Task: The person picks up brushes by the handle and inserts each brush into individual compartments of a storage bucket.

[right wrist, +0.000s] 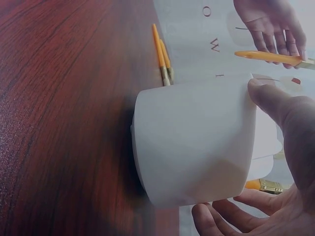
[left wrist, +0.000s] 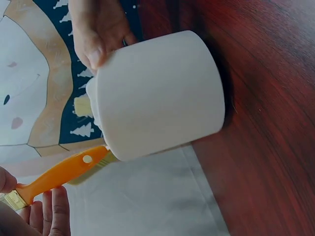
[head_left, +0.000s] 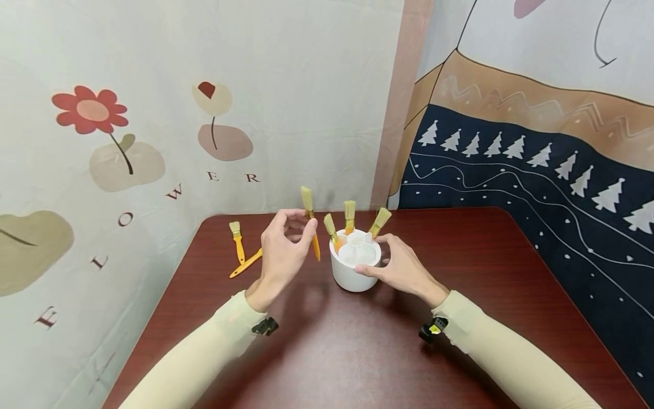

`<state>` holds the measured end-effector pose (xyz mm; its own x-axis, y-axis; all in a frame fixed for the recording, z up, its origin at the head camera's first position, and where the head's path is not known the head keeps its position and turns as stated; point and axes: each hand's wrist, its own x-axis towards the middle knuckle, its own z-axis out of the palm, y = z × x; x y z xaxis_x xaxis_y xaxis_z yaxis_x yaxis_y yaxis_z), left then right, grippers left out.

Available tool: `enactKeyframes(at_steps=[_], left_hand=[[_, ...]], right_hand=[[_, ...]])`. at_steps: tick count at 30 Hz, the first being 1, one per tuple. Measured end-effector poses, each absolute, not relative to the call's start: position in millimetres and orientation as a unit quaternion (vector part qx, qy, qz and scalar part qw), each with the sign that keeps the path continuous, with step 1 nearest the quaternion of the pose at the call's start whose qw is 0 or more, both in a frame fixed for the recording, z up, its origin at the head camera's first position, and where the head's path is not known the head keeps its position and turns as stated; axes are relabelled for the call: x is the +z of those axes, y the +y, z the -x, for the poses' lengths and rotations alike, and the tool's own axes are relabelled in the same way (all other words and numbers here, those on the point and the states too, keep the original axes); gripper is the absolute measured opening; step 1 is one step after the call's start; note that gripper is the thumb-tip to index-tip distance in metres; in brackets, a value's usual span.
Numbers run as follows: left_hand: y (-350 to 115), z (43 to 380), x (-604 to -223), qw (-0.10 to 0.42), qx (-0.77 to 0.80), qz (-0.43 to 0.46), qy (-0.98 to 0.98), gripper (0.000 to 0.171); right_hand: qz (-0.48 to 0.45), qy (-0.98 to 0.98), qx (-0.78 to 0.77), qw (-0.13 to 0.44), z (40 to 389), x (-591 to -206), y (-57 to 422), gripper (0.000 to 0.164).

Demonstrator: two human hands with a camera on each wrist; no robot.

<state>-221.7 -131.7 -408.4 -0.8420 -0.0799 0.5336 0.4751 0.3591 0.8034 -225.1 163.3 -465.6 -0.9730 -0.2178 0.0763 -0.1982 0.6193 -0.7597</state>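
Three brushes | bristles up, in white pot | right hand grips pot

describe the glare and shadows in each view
Head view: pale sheen on the table, with soft shadows across it; left wrist view: dark shadow beside the base of the white container; right wrist view: shadow across part of the container's wall, and the right hand looks dim.

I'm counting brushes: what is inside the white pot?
Three brushes, bristles up, and a white petal-shaped insert. The handle ends and whatever lies deeper in the pot are covered.
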Motion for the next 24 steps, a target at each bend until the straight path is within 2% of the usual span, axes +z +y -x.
enactKeyframes(at_steps=[24], left_hand=[[-104, 208, -402, 0.245, -0.571, 0.187, -0.761, 0.028]], right_hand=[[0.116, 0.904, -0.411, 0.012, 222, -462, 161, 0.096]])
